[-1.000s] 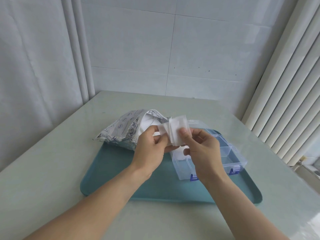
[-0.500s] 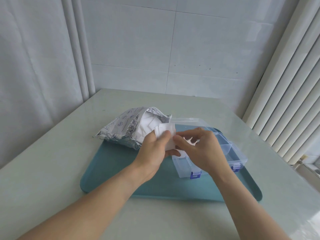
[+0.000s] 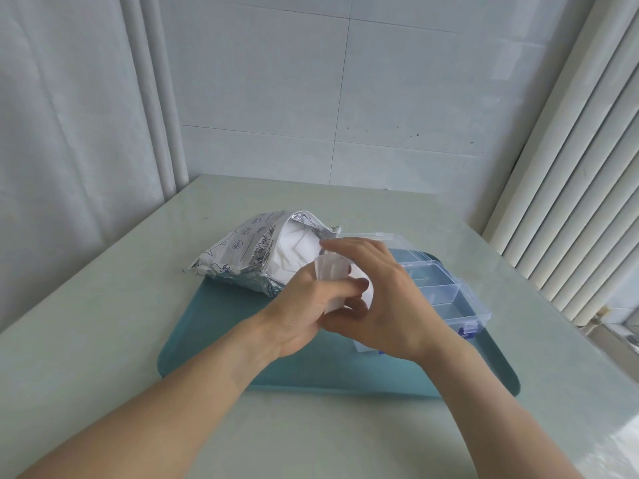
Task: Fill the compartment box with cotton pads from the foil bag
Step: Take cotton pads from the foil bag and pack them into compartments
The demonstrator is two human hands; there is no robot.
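Pads [image 3: 332, 273]: small stack, pinched between left hand [image 3: 304, 312] and right hand [image 3: 383, 305] above tray [image 3: 221, 323]; count unreadable. Bag [image 3: 249, 257]: one, open, far left on tray, more pads inside. Box [image 3: 439, 288]: one, lid open, right; near-left part hidden by hands. Tabletop [image 3: 103, 305]: pale green. Tiled wall far; curtain left; blinds right.

Teal tray on a pale worktop, in a tiled corner.
The tray [image 3: 221, 326] lies flat on the glossy greenish worktop [image 3: 103, 305]. Behind stands a white tiled wall [image 3: 345, 98]; a pale curtain [image 3: 69, 115] hangs at the left, and ribbed vertical slats [image 3: 570, 184] run down the right.
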